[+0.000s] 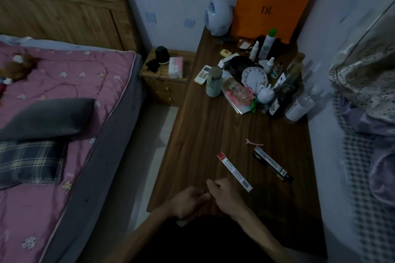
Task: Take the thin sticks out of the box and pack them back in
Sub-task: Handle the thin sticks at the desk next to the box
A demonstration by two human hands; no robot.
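A long, narrow red-and-white box [234, 172] lies slantwise on the dark wooden table [203, 134], its red flap end pointing away from me. My right hand [226, 195] rests just left of the box's near end, thumb and fingers pinched together; a short dark tip of the thin sticks [218, 186] shows at the thumb. My left hand [188, 200] is curled beside it, its fingertips touching the right hand's fingers. The dim light hides what, if anything, lies inside the left hand.
A dark pen-like package [272, 166] and a pink hair clip [254, 142] lie right of the box. Bottles, a cup [213, 82], a remote and an orange bag [271, 4] crowd the table's far end. A bed [64, 102] stands on the left.
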